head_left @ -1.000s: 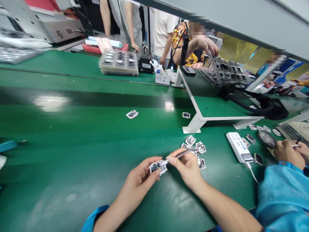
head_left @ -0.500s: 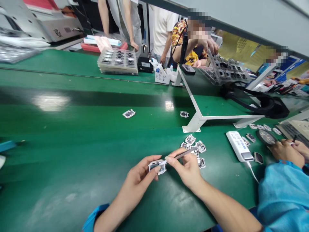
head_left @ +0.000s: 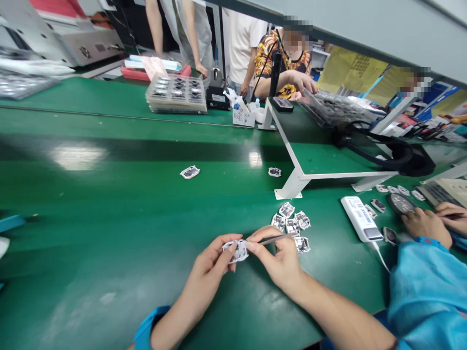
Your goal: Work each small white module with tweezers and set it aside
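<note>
My left hand pinches a small white-framed watch housing between thumb and fingers, with the circuit parts inside facing up. My right hand is closed around a pair of grey metal tweezers. Its thumb and forefinger meet at the housing's right edge, and they hide the end of the tweezers there. Just beyond the right hand, several similar housings lie in a loose cluster on the green table. Two more, a left one and a right one, lie farther back.
A white-legged raised shelf stands beyond the cluster, bearing a black headband-like device. To the right lies a white cabled box, near a co-worker's blue sleeve. Stacked clear trays sit at the back.
The housing in my left hand has tilted so more of its inside shows. The tweezers now lie flatter. Across the table, a person's hand has lowered a clear tray onto the shelf.
</note>
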Demonstrator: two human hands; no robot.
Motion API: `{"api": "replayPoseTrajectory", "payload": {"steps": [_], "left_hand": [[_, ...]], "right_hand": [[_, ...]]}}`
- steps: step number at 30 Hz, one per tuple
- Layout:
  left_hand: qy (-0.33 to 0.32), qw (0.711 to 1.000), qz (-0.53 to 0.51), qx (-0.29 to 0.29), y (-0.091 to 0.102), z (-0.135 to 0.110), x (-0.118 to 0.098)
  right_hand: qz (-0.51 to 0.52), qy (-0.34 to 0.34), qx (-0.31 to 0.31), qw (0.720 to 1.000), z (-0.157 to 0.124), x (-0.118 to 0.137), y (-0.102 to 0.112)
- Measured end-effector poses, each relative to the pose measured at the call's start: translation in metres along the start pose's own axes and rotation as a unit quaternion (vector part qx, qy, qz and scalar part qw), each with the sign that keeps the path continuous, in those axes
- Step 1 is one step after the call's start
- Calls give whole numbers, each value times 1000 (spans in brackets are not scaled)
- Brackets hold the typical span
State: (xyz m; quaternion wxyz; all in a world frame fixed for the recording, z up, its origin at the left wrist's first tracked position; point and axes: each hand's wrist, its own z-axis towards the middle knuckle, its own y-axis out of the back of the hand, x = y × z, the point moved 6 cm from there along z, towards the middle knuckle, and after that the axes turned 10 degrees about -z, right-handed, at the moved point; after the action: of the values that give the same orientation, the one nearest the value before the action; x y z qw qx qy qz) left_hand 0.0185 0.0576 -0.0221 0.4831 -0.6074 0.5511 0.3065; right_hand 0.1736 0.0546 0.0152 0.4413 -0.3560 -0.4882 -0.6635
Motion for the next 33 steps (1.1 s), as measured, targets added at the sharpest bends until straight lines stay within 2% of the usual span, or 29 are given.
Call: {"api": "replayPoseTrajectory", "payload": {"steps": [4,11,17,23,28,33], "left_hand": [[11,1000,-27,10,2,-2,3],[26,998,-53,23,-1,-4,4],[22,999,-40,31,-3,-5,1],[5,999,-24,37,-2,-5,1],[-13,999,2,37,-4,-7,-3],[-24,998,23,55,-5,-8,-6]], "right_hand": [[26,5,-13,1000,3,-1,3],[53,-35,26,998,4,-8,-6],[98,-106,67,987,2,-17,-13],[92,-114,21,989,3,-16,-6],[75,-119,24,990,3,-16,-7],[100,-130,26,986,3,-20,-9]]}}
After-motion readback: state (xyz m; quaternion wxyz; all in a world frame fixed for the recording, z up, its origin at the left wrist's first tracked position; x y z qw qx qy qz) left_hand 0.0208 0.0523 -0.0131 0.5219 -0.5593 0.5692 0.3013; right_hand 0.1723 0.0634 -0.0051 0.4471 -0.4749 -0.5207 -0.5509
